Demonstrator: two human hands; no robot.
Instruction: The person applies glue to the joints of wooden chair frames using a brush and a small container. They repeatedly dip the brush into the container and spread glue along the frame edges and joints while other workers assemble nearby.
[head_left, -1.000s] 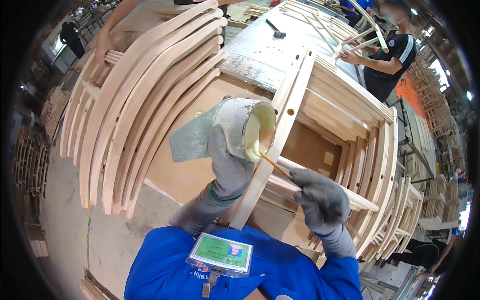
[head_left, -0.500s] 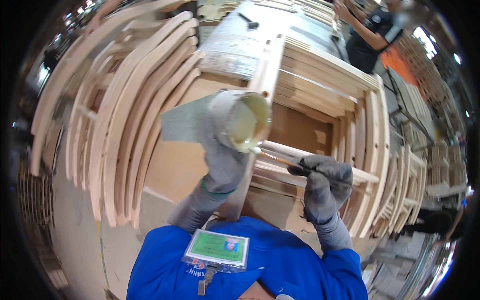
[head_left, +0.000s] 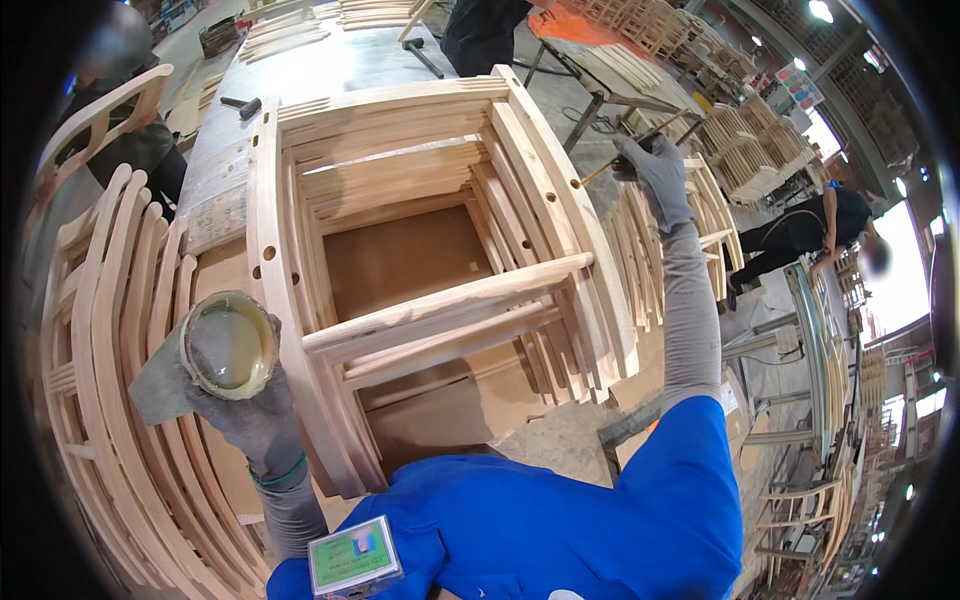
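Observation:
My left hand [head_left: 250, 425], in a grey glove, is closed around a round cup [head_left: 208, 338] of pale yellowish liquid [head_left: 242, 352], its mouth tilted up. A flat grey-green piece [head_left: 155, 385] sticks out beside the cup; how it is held is hidden. My right hand [head_left: 660, 180], also gloved, is stretched out to the far right and pinches a thin stick [head_left: 602, 171]. The stick's lower end is at a hole in the right rail of the top wooden frame [head_left: 450, 296]. That frame lies on a stack of similar ones, with more round holes in its left rail.
Curved wooden parts [head_left: 105, 330] stand in a row at the left. Beyond the stack is a pale table [head_left: 300, 65] with a dark hammer [head_left: 242, 106] on it. More frames [head_left: 640, 250] stand at the right. Several people are nearby, one bending at the far right [head_left: 800, 235].
The stick has gone from the cup's rim to the frame's right rail as my right hand reached out. The cup in my left hand sits lower and farther left, and the view has turned right.

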